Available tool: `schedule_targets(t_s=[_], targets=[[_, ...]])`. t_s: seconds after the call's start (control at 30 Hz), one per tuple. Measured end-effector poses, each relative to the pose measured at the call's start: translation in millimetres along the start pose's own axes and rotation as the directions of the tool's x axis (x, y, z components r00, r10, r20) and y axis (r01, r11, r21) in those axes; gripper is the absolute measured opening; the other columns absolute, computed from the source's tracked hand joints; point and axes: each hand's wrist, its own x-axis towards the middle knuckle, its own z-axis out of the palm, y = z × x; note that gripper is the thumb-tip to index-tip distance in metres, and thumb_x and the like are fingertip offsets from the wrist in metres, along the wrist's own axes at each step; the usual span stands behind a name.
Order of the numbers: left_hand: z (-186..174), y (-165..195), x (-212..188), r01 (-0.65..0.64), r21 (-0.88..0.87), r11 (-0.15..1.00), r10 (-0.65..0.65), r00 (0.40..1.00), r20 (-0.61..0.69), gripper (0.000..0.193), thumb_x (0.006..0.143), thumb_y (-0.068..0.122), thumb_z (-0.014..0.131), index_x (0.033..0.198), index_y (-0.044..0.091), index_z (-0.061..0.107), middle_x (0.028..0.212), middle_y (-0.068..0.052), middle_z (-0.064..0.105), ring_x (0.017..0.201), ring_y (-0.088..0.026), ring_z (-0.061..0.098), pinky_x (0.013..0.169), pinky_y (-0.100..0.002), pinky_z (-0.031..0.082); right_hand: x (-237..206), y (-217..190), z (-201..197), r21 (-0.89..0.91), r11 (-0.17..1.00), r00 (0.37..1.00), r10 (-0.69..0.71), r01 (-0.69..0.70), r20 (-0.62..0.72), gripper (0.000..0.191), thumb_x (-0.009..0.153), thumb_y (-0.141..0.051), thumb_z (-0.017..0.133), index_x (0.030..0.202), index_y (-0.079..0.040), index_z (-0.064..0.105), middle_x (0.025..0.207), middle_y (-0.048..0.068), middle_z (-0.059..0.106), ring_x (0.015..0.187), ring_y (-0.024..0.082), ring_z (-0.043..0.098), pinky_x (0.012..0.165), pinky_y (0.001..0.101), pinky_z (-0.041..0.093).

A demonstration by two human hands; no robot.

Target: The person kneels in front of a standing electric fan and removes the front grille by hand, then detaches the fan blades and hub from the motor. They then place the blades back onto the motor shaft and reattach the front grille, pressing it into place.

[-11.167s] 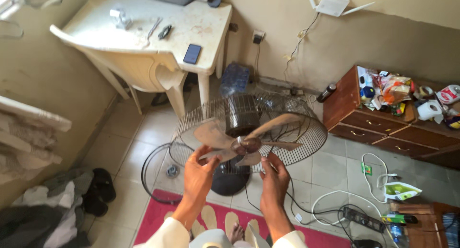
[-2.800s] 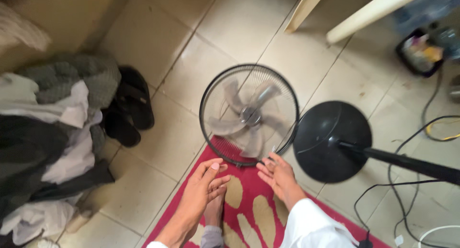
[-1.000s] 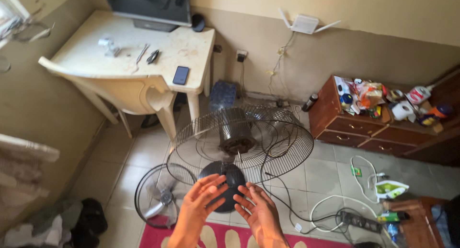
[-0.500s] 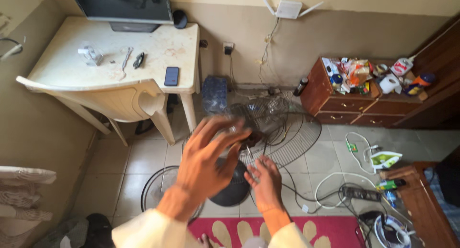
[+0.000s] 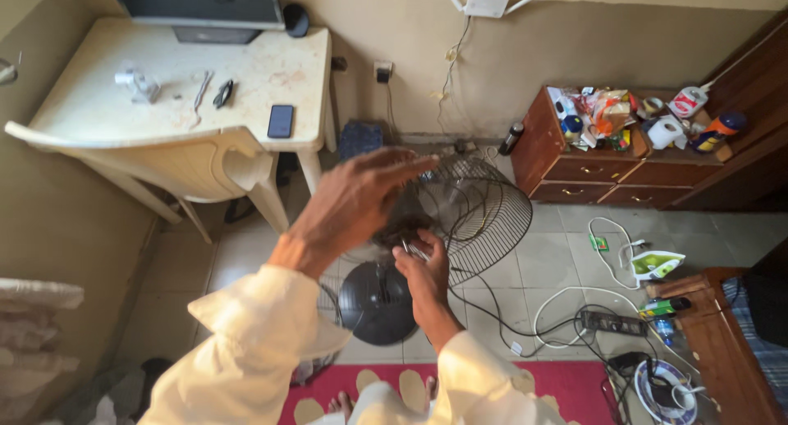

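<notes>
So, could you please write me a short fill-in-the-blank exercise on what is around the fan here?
1. The left hand is raised over the wire fan ____.
2. The right hand is at the fan's hub, above the round black ____.
3. The dark phone lies on the pale ____.
4. A white iron with a green top rests on the tiled ____.

Missing words: guard; base; table; floor

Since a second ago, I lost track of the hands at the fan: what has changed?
The left hand has risen from the round black base and now reaches over the wire fan guard. The right hand has moved up to the fan's centre, fingers at a small metal part. Guard, base, the white table and the phone stayed put.
</notes>
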Motion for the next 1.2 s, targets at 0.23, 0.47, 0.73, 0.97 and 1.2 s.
schedule_targets(t_s=[0.23, 0.47, 0.73, 0.97, 1.2], targets=[[3, -11, 13, 0.055, 0.068, 0.996, -0.055, 0.998, 0.005, 0.076, 0.074, -0.017, 0.061, 0.137, 0.024, 0.066, 0.126, -0.008, 0.071, 0.105, -0.031, 0.071, 0.086, -0.041, 0.058, 4, -4, 5, -0.135, 0.989, 0.997, -0.062, 0.056, -0.041, 0.059, 0.080, -0.011, 0.080, 0.132, -0.006, 0.053, 0.129, 0.009, 0.056, 0.116, 0.024, 0.067, 0.096, 0.0318, 0.053], [6, -12, 23, 0.151, 0.092, 0.984, -0.156, 0.987, 0.045, 0.080, 0.072, -0.019, 0.060, 0.136, 0.027, 0.067, 0.119, -0.008, 0.072, 0.101, -0.030, 0.070, 0.080, -0.042, 0.057, 10, -10, 15, -0.122, 0.991, 0.994, -0.058, 0.046, -0.093, 0.059, 0.076, -0.019, 0.085, 0.122, -0.004, 0.052, 0.116, 0.012, 0.057, 0.090, 0.026, 0.071, 0.081, 0.0352, 0.062], [10, -15, 21, 0.081, 0.066, 0.995, -0.079, 0.996, -0.036, 0.078, 0.070, -0.020, 0.059, 0.133, 0.025, 0.070, 0.120, -0.006, 0.074, 0.104, -0.029, 0.071, 0.084, -0.040, 0.058, 22, -5, 19, 0.100, 0.995, 0.990, 0.034, -0.020, -0.138, 0.047, 0.079, -0.015, 0.079, 0.115, -0.002, 0.052, 0.102, 0.018, 0.070, 0.080, 0.024, 0.075, 0.076, 0.0345, 0.066], [14, -14, 20, 0.092, 0.081, 0.992, -0.090, 0.995, -0.030, 0.080, 0.069, -0.021, 0.060, 0.133, 0.027, 0.069, 0.122, -0.006, 0.074, 0.104, -0.029, 0.071, 0.084, -0.040, 0.058, 30, -2, 18, 0.091, 0.995, 0.989, -0.015, 0.029, -0.146, 0.038, 0.078, -0.010, 0.079, 0.104, 0.000, 0.053, 0.095, 0.019, 0.070, 0.069, 0.023, 0.073, 0.070, 0.0343, 0.067], [17, -12, 19, 0.108, 0.117, 0.987, -0.108, 0.994, -0.008, 0.082, 0.069, -0.020, 0.063, 0.134, 0.029, 0.068, 0.120, -0.005, 0.074, 0.104, -0.029, 0.071, 0.084, -0.042, 0.057, 32, -3, 16, 0.051, 0.999, 0.986, 0.015, -0.006, -0.164, 0.037, 0.077, -0.013, 0.079, 0.102, -0.001, 0.054, 0.095, 0.018, 0.069, 0.068, 0.022, 0.074, 0.068, 0.0334, 0.067]])
